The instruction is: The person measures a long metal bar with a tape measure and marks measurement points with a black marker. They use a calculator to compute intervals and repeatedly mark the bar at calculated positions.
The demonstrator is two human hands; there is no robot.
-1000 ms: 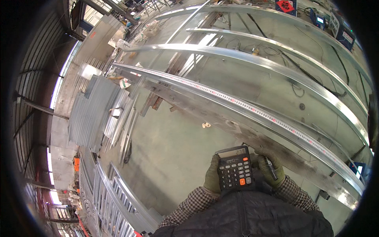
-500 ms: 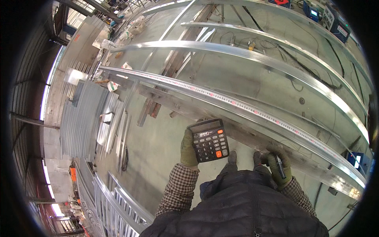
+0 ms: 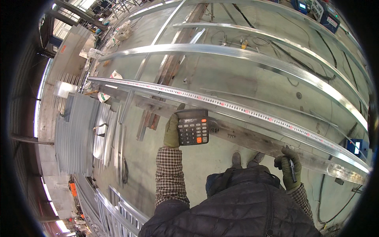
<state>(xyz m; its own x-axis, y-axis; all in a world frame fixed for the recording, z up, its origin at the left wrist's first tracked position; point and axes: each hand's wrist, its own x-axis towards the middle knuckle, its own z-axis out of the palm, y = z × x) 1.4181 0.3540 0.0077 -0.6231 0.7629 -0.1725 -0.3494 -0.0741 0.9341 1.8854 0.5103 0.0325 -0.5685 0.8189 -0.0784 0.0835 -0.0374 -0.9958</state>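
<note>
My left hand (image 3: 171, 132), in a green glove, grips a black desk calculator (image 3: 193, 133) by its left edge. Grey keys and a few orange ones face up. Gloved too, my right hand (image 3: 290, 170) is closed round a dark pen or marker (image 3: 292, 170), with its fingertips pointing toward the metalwork. Beyond both hands, a white measuring tape (image 3: 205, 98) with red marks lies stretched along a long shiny metal tube (image 3: 252, 122). Nearer to me runs a dull steel beam (image 3: 252, 139) with dark handwriting on it, partly behind the calculator.
More long metal bars (image 3: 221, 49) cross the far side. Stacked metal profiles (image 3: 77, 134) lie at the left, with a ladder-like frame (image 3: 118, 209) below them. Blue machines (image 3: 327, 17) stand far right, a smaller blue box (image 3: 357, 148) nearer. Cables (image 3: 296, 59) trail over the floor.
My left hand has shifted left and slightly away from me with the calculator. My right hand has moved a little right, holding the marker, its fingers now pointing further forward.
</note>
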